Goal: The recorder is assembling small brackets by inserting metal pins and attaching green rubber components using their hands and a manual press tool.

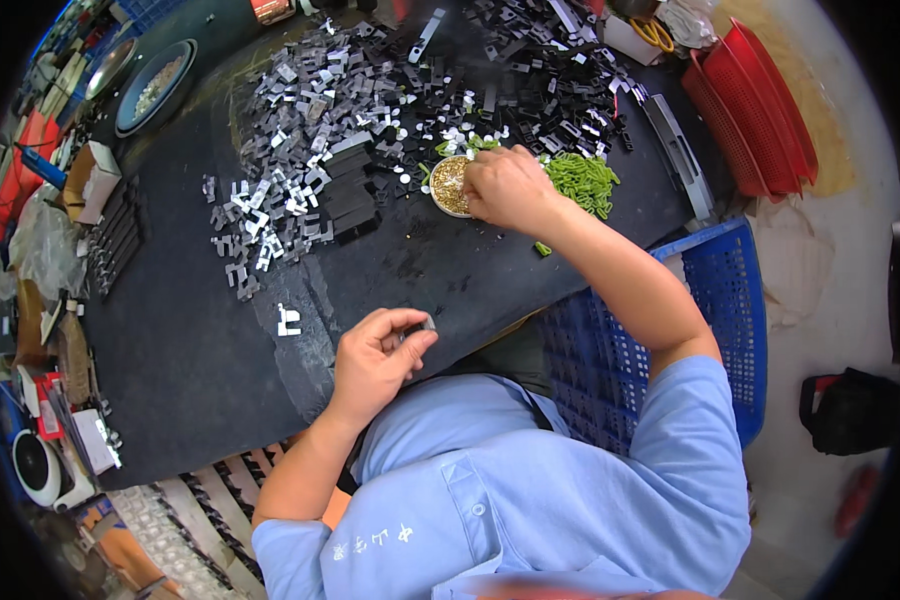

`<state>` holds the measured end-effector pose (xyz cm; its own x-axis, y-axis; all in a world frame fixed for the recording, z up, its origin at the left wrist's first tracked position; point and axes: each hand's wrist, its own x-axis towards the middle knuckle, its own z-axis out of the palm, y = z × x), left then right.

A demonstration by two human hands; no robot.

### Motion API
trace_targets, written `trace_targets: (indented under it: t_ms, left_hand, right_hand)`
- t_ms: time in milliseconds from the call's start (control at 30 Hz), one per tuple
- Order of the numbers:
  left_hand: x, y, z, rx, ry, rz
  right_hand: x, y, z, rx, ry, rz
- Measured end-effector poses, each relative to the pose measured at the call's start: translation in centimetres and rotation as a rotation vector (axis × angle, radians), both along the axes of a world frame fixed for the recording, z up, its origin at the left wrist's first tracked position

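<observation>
A heap of metal clips (315,95) spreads over the far side of the table (200,380), running into a darker heap of black parts (530,75) on the right. Dark blocks (350,200) lie in front of the clips, and one white bracket (288,321) lies apart, nearer the person. Green pieces (585,182) are piled just beside the right hand (510,188), with a long grey bar (678,155) beyond them.

The table has a dark, worn top. Red baskets (760,120) stand past its right edge; a blue crate (705,300) sits below, partly covered by the right forearm. A black bag (855,410) rests on the pale floor (785,480).

The left hand (375,362) is near the table's front edge, its grip clamped on a small grey piece (429,323) between thumb and finger. The right hand is at a round bowl (433,193) of small gold pieces (452,180), its fingertips over the contents; whether that grip is together on anything, I cannot tell.
</observation>
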<state>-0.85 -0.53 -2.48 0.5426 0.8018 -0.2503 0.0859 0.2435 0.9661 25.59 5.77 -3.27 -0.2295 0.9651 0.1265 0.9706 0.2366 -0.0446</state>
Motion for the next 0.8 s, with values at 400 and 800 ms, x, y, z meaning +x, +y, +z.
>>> trace_targets:
  t_ms: [400, 800]
  left_hand:
    - [0.6, 0.4, -1.6, -0.567, -0.565, 0.167]
    - [-0.3, 0.3, -1.4, -0.595, -0.626, 0.129]
  right_hand:
    - [-7.2, -5.8, 4.6, 0.003, 0.583, 0.342]
    - [-6.4, -7.0, 5.2, -0.024, 0.744, 0.265]
